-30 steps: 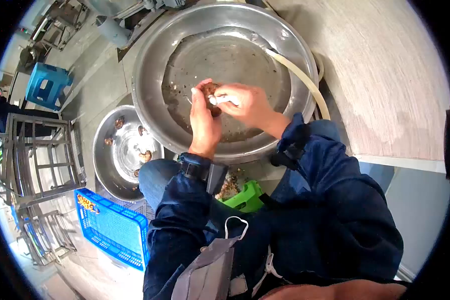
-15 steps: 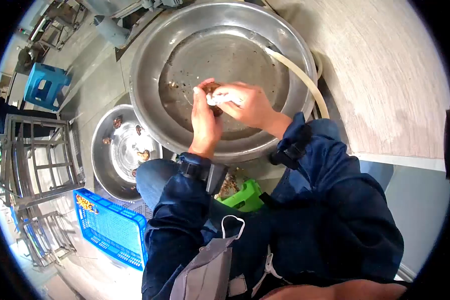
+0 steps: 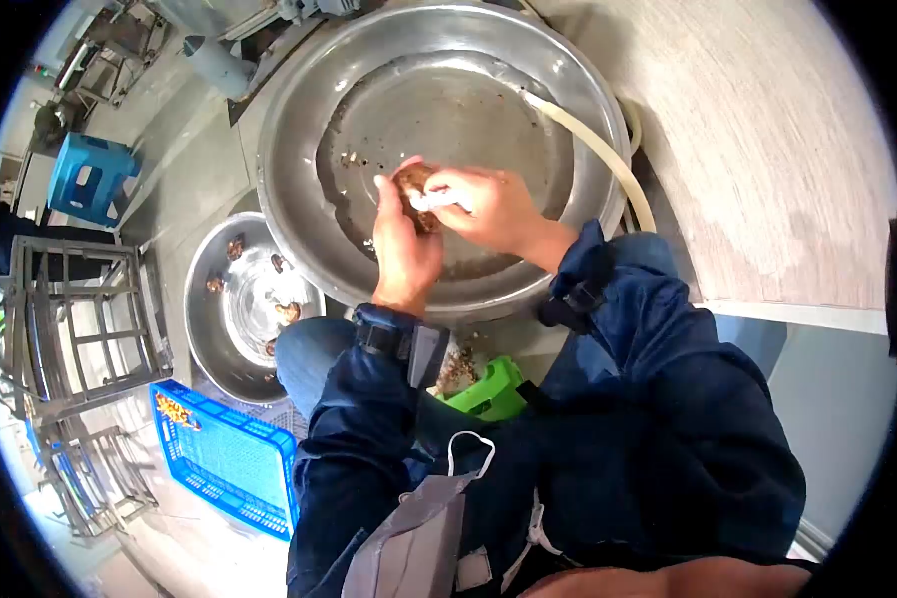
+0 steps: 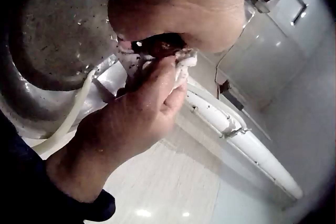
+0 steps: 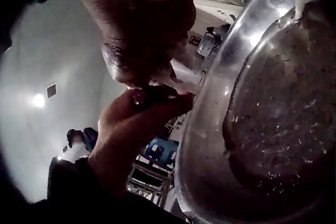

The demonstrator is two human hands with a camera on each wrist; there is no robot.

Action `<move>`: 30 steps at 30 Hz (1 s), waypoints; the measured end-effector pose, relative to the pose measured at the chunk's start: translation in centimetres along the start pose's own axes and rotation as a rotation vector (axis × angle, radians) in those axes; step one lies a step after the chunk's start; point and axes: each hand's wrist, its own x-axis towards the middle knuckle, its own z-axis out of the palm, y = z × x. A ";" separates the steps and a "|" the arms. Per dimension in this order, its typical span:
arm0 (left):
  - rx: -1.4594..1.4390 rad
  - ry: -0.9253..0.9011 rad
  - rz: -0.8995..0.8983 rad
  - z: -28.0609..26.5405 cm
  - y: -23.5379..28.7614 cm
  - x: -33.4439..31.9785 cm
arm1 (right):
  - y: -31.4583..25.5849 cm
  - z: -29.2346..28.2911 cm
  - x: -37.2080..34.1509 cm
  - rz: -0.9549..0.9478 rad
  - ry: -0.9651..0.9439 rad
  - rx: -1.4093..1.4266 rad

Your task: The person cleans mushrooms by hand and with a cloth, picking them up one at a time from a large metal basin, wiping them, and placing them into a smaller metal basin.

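Over a large metal basin (image 3: 299, 199), the left hand (image 3: 406, 254) grips a brown, rough, rounded piece (image 3: 415, 181), its fingers and thumb around the sides. The right hand (image 3: 493, 211) pinches a white item (image 3: 436, 199), cloth-like in look, against the face of that piece. In the left wrist view the right hand (image 4: 131, 124) has white folds (image 4: 185, 66) showing between its fingers, close to the dark piece (image 4: 165, 43). The right wrist view shows the left hand (image 5: 131, 124) beneath the right hand (image 5: 139, 29); the piece is mostly hidden there.
A pale hose (image 3: 598, 148) hangs over the basin's right rim. At left are a smaller metal bowl (image 3: 209, 334) holding several brown pieces, a blue crate (image 3: 224, 463), a blue stool (image 3: 91, 177) and metal racks (image 3: 89, 319). A green object (image 3: 493, 391) lies near the knees.
Both hands stay over the basin. The left thumb and fingers stand slightly wider, showing more of the brown piece, and the white item has shifted a little across it.
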 end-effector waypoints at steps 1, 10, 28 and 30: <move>-0.036 -0.005 0.030 -0.2 0.2 0.3 | 0.5 -0.2 0.0 0.010 -0.001 0.015; -0.161 0.029 -0.152 -1.0 -0.6 0.4 | -0.7 -0.1 0.0 0.005 0.020 0.210; -0.014 -0.091 -0.181 -0.7 0.1 -0.2 | 0.6 -1.4 1.1 0.236 -0.018 0.493; 0.030 -0.113 -0.184 -0.5 0.0 -0.5 | 1.3 -1.5 1.2 0.311 -0.008 0.482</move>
